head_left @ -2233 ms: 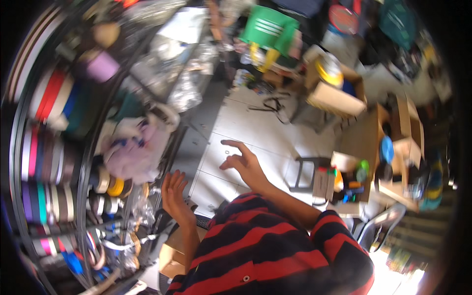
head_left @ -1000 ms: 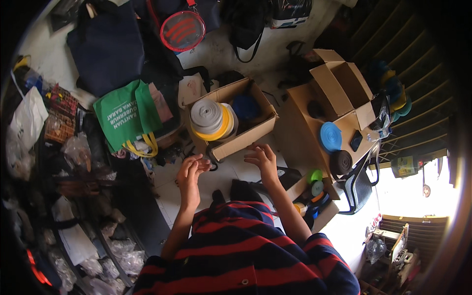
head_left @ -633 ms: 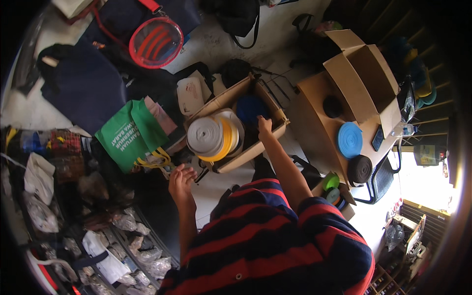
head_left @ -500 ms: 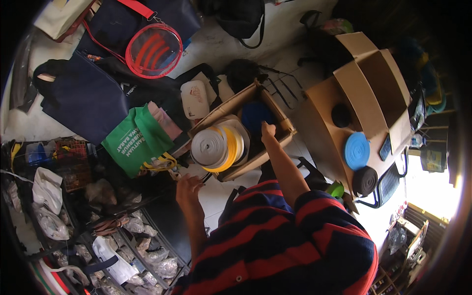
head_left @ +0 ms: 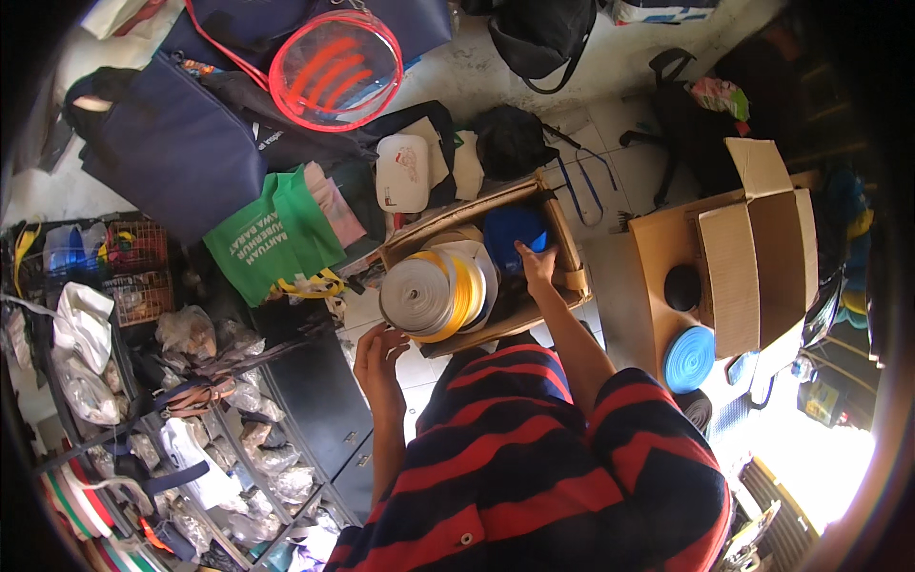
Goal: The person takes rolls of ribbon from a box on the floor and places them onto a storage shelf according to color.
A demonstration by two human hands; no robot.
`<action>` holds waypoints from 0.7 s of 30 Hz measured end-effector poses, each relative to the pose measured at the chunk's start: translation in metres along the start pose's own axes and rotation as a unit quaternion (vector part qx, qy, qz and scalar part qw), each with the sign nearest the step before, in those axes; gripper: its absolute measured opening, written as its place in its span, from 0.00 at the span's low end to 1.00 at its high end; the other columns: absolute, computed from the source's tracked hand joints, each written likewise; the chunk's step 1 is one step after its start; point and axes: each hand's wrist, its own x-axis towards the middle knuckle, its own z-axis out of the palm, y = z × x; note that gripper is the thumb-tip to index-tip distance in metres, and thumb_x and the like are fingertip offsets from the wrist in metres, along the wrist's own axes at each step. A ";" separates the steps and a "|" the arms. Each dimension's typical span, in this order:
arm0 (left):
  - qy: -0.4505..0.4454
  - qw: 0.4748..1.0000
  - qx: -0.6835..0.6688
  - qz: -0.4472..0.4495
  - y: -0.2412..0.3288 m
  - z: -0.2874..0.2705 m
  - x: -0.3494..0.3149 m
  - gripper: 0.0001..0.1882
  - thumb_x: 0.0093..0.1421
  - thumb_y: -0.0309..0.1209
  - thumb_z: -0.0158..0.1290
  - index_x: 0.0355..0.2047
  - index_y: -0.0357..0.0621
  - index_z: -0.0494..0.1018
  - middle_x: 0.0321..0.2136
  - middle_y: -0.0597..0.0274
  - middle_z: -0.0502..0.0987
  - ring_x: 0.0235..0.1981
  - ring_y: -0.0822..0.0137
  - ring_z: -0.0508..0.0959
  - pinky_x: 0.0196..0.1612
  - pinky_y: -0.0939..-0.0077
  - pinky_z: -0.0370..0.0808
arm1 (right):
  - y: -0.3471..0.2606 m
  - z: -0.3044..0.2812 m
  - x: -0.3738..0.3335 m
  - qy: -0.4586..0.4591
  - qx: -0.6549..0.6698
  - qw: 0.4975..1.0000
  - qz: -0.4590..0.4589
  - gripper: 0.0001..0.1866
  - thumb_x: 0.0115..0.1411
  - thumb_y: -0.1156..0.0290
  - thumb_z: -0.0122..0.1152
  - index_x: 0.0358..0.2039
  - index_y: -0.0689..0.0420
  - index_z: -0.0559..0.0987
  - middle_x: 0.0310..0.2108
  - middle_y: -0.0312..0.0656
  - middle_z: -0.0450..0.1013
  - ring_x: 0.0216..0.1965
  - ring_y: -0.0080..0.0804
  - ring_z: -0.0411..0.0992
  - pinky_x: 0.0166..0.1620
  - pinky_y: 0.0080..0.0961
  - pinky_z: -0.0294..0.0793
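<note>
It's best to hug the round blue thing (head_left: 510, 235) in the box (head_left: 573, 278) mid-frame by its sides; I can't tell if the right grip (head_left: 539, 266) holds it, but the left grip (head_left: 380, 361) looks loosely wide.

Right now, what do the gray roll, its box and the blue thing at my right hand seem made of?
Gray roll: probably woven fabric strap, matte, judging by its thin coiled layers. Box: likely cardboard, dull, by its brown, thin walls. Blue thing: perhaps fabric or plastic, fairly smooth-looking; it's partly shaded, so I can't tell.
</note>
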 end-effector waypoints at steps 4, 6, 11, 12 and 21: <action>-0.021 0.999 0.035 0.026 0.006 0.014 0.009 0.14 0.65 0.29 0.42 0.44 0.32 0.70 0.34 0.53 0.77 0.36 0.65 0.77 0.42 0.73 0.73 | -0.071 -0.038 -0.042 -0.042 -0.090 0.981 -0.165 0.36 0.41 0.61 0.75 0.45 0.61 0.64 0.38 0.54 0.72 0.41 0.49 0.72 0.46 0.38 0.70; -0.050 0.995 0.063 0.054 0.011 0.021 0.015 0.14 0.65 0.30 0.42 0.44 0.32 0.70 0.35 0.53 0.77 0.37 0.66 0.77 0.43 0.73 0.72 | -0.087 -0.056 -0.046 -0.096 -0.025 0.968 -0.229 0.32 0.43 0.65 0.75 0.42 0.60 0.64 0.36 0.49 0.71 0.38 0.39 0.72 0.41 0.31 0.71; -0.153 0.975 0.133 0.095 0.018 0.035 0.044 0.21 0.62 0.31 0.49 0.52 0.33 0.63 0.46 0.49 0.71 0.46 0.63 0.73 0.50 0.73 0.69 | -0.163 -0.087 -0.086 -0.282 0.125 0.929 -0.203 0.28 0.47 0.71 0.72 0.44 0.60 0.63 0.38 0.43 0.69 0.40 0.28 0.69 0.44 0.26 0.71; -0.144 0.978 0.129 0.075 0.025 0.047 0.043 0.24 0.62 0.32 0.49 0.55 0.32 0.60 0.49 0.49 0.69 0.48 0.63 0.72 0.52 0.73 0.67 | -0.179 -0.089 -0.097 -0.319 0.150 0.917 -0.188 0.29 0.47 0.71 0.71 0.44 0.60 0.63 0.39 0.43 0.69 0.41 0.28 0.69 0.46 0.26 0.70; -0.093 0.986 -0.001 0.136 0.046 0.016 0.031 0.37 0.55 0.24 0.58 0.62 0.33 0.52 0.57 0.49 0.63 0.58 0.61 0.64 0.61 0.68 0.60 | -0.218 -0.043 -0.166 -0.522 0.214 0.810 -0.157 0.20 0.61 0.71 0.56 0.52 0.59 0.63 0.45 0.42 0.67 0.47 0.26 0.65 0.52 0.25 0.65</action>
